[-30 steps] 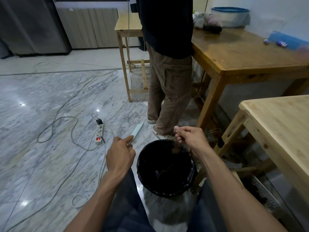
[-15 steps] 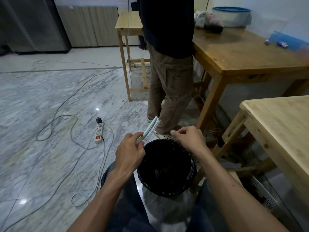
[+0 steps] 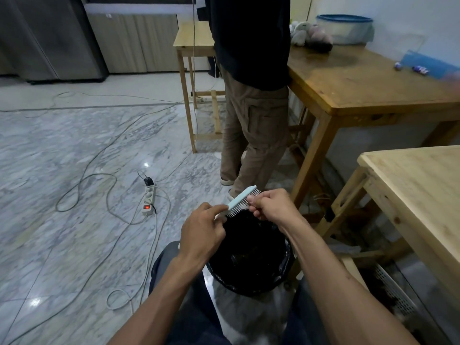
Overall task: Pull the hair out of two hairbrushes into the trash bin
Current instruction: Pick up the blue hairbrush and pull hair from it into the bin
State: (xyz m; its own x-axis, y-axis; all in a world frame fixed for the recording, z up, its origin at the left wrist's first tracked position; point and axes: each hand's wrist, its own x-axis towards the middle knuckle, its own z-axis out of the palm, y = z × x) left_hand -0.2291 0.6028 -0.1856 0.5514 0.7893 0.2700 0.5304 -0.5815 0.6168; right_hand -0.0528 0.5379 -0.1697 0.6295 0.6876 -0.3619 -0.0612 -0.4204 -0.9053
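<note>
A pale blue hairbrush (image 3: pixel 242 198) with grey bristles is held over the far rim of the trash bin (image 3: pixel 249 282), a round bin lined with a black bag, standing on the floor between my knees. My left hand (image 3: pixel 201 232) grips the brush by its handle end. My right hand (image 3: pixel 271 205) pinches at the bristles near the brush's far end. Whether hair sits between those fingers is too small to tell. No second hairbrush is in view.
A person in brown trousers (image 3: pixel 254 135) stands just beyond the bin, beside a dark wooden table (image 3: pixel 368 78). A light wooden table (image 3: pixel 423 190) is at my right. A power strip (image 3: pixel 148 199) and loose cables (image 3: pixel 99 178) lie on the marble floor at left.
My left hand brought the brush rightward over the bin and turned its bristles down toward me. My right hand rose from the bin's rim to the bristles.
</note>
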